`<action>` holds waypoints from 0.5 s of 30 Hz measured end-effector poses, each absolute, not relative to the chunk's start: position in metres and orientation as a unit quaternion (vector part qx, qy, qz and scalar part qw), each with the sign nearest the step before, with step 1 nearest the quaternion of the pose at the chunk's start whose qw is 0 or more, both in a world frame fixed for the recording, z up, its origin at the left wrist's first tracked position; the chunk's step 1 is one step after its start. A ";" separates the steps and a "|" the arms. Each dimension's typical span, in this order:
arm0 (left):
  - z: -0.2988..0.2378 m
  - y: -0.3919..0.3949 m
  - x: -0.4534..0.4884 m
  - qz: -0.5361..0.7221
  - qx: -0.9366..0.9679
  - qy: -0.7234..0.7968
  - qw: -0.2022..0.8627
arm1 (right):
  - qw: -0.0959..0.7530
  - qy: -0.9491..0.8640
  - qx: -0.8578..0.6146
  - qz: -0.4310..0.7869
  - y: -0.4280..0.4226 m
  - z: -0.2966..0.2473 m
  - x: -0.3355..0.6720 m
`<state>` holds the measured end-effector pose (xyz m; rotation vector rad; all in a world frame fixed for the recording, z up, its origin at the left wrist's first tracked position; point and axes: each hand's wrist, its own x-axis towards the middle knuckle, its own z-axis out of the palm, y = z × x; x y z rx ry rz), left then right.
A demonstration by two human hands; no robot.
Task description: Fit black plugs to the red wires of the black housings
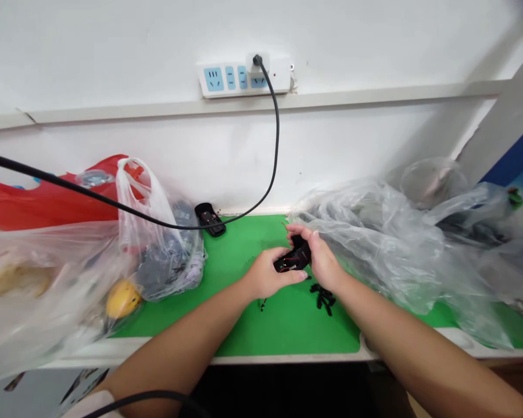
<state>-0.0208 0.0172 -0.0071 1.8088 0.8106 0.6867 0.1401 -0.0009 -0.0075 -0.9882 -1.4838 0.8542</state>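
Both of my hands are around a black plastic piece with a thin red line [293,261], above the green mat [235,325]. My left hand [267,273] grips its left end, with the thumb along the near side. My right hand [320,258] is closed on the right end, its fingers curled over the top. The palms hide part of the piece, and its exact kind does not show. A small heap of black parts [325,299] lies on the mat below my right hand. Near my left wrist is a tiny dark bit [262,304].
A black casing [210,219] lies at the mat's back left. Plastic bags [172,255] crowd the left side, near a yellow round object [122,299]; clear bags [387,244] cover the right. A black cable [275,139] hangs from the wall power strip [224,80] across the view.
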 end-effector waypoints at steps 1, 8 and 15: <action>-0.007 0.017 -0.021 0.285 0.747 0.337 0.497 | 0.548 -0.630 -0.420 0.356 -0.001 -0.008 0.139; -0.011 0.018 -0.021 0.283 0.764 0.374 0.443 | 0.558 -0.626 -0.414 0.355 -0.002 -0.013 0.135; -0.008 0.012 -0.024 0.292 0.814 0.391 0.316 | 0.651 -0.533 -0.398 0.365 0.017 -0.021 0.142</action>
